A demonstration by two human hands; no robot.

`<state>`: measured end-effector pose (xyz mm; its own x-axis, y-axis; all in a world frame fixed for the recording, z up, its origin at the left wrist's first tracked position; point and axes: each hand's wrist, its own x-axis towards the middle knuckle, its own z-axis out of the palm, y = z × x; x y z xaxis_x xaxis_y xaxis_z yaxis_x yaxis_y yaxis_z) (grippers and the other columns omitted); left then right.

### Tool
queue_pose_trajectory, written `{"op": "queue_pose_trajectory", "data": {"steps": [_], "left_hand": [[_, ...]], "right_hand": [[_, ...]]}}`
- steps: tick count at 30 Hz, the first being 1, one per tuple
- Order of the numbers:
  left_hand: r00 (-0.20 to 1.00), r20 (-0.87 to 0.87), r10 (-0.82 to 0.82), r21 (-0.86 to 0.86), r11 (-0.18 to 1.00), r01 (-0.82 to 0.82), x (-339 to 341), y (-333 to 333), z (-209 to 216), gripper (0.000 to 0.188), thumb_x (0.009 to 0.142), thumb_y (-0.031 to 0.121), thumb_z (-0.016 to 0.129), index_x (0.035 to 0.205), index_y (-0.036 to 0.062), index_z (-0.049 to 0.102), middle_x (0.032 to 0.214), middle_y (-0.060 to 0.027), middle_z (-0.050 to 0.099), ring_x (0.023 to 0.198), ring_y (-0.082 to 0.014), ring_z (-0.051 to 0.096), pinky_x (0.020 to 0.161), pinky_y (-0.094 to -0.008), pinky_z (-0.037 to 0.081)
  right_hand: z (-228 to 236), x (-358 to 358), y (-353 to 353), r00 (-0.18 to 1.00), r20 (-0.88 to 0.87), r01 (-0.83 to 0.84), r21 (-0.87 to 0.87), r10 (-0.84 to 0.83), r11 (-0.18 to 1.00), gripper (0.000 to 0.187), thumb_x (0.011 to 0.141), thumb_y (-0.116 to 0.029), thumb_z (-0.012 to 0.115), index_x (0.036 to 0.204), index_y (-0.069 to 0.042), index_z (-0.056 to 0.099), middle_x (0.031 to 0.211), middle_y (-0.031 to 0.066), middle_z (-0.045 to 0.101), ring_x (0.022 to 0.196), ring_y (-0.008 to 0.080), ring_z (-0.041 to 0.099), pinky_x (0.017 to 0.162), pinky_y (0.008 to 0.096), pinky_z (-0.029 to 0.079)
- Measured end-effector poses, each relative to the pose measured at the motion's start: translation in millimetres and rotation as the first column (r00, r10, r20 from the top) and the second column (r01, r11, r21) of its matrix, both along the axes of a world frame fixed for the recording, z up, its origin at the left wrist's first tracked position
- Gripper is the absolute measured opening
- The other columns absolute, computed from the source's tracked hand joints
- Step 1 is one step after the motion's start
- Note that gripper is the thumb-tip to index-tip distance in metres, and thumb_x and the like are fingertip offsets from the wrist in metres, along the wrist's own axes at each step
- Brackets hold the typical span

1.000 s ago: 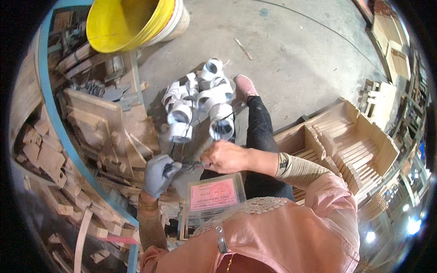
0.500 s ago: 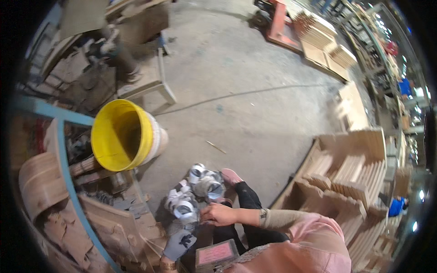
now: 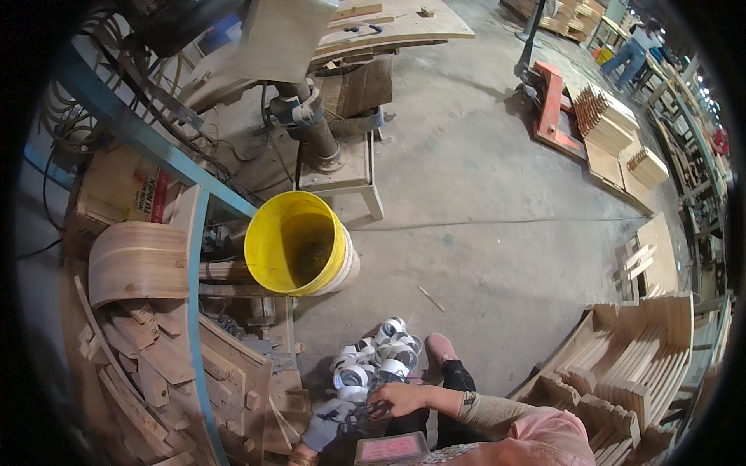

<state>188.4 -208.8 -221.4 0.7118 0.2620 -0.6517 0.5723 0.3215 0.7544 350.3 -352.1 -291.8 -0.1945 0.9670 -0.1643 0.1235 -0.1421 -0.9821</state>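
My left hand (image 3: 326, 426), in a grey glove with dark marks, is beside a pile of white hollow rolls (image 3: 352, 376) on the floor. My right hand (image 3: 402, 398) is bare. Its fingers curl down close to the left glove, over something dark and blurred between the two hands that I cannot make out. The left fingertips merge with that dark patch. Just beyond the hands, the rolls lie heaped with their round openings facing different ways. A flat case with a pink card (image 3: 391, 448) rests at my lap, below the right wrist.
A yellow bucket (image 3: 298, 245) stands ahead on the left, near a blue metal frame (image 3: 200, 264). Wood offcuts (image 3: 155, 342) fill the left side. Stacked wooden parts (image 3: 629, 353) stand on the right. A red pallet truck (image 3: 550, 109) is farther off; a thin stick (image 3: 431, 299) lies on the floor.
My view has swung left and up, so the bucket, rolls and hands sit farther right in it. Both hands stay close together by the pile, with dark material now showing between them.
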Motion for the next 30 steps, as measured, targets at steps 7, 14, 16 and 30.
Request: {"op": "queue_pose_trajectory", "data": {"steps": [7,14,16,30], "left_hand": [[0.988,0.122,-0.091,0.184,0.981,0.067,-38.5,-1.5,-2.7,0.017,0.08,0.012,0.057,0.093,0.0012,0.056,0.078,-0.0009,0.058,0.071,-0.0113,0.053,0.066,-0.025,0.045],[0.923,0.267,-0.277,0.377,0.911,0.165,-64.9,-12.1,-10.4,0.02,0.08,0.014,0.058,0.097,0.0042,0.057,0.088,-0.0056,0.059,0.08,-0.0149,0.054,0.07,-0.029,0.045],[0.964,0.213,-0.16,0.187,0.975,0.12,-76.5,-17.5,5.4,0.022,0.08,0.011,0.058,0.101,0.0058,0.058,0.092,-0.0095,0.059,0.084,-0.0172,0.055,0.074,-0.031,0.045],[0.579,0.338,0.742,0.263,0.516,-0.815,-117.3,-117.2,57.0,0.01,0.084,0.009,0.049,0.086,0.0016,0.055,0.075,-0.0086,0.055,0.069,-0.0148,0.05,0.064,-0.0312,0.043]], "right_hand": [[18.4,-12.7,2.0,0.977,0.212,-0.008,-0.002,0.008,1.0,0.033,0.085,-0.03,0.049,0.08,0.001,0.06,0.068,0.0187,0.057,0.064,0.0333,0.055,0.058,0.0382,0.044],[91.1,-15.2,32.5,0.998,0.004,-0.064,-0.179,0.066,0.982,0.023,0.08,-0.02,0.059,0.075,0.002,0.061,0.055,0.009,0.053,0.051,0.0105,0.044,0.049,0.0294,0.038],[91.3,-12.8,25.1,0.991,-0.082,-0.115,-0.123,0.106,0.986,0.019,0.079,-0.018,0.058,0.086,0.0,0.062,0.074,0.0113,0.062,0.068,0.0151,0.056,0.064,0.0282,0.045],[119.4,-62.8,76.1,0.917,0.173,-0.388,0.177,0.359,0.905,0.01,0.08,-0.003,0.054,0.077,0.002,0.062,0.072,0.0088,0.061,0.064,0.0156,0.057,0.06,0.0259,0.044]]}}
